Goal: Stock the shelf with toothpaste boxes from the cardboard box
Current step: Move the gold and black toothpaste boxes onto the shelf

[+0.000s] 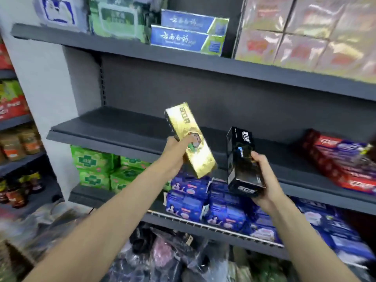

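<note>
Toothpaste boxes sit mid-frame: left hand (176,148) grips a shiny gold carton (190,139), right hand (264,176) a glossy black one (243,161), before the bare dark-grey shelf (114,127). Slick, tilted cartons could slip or collide.

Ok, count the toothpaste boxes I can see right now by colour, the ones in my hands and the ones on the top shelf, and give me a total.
Gold box, held in the left hand: 1
Black box, held in the right hand: 1
Blue boxes, stacked on the top shelf, upper and lower: 2
Total: 4
The red boxes at the right are too blurred to count.
</note>
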